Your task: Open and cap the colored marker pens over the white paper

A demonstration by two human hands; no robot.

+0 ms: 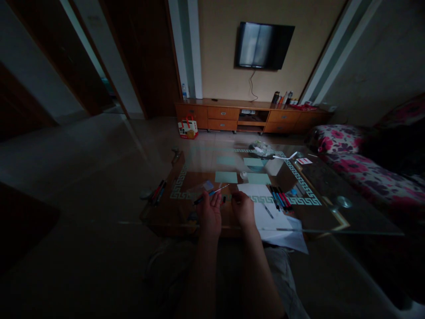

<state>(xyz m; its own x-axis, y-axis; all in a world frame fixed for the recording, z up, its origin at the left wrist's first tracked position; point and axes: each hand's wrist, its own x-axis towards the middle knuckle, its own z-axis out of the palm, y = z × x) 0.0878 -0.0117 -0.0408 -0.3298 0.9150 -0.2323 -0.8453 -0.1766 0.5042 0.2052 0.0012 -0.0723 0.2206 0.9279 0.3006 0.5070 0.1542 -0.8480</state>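
Observation:
My left hand [210,213] is over the near edge of the glass coffee table [332,186], palm up, with its fingers closed on a thin pen [212,193] that slants up to the right. Close beside it, my right hand [243,209] is curled in a pinch near a small dark piece [224,199]; whether it holds anything is too dim to tell. White paper sheets [265,212] lie just right of my right hand, with a pen [268,211] on them.
Several coloured pens [280,198] lie right of the papers, more pens [158,192] at the table's left edge. Green cards [226,177] and a plastic bag [261,148] sit farther back. A floral sofa [361,168] stands right, a TV cabinet [252,116] beyond.

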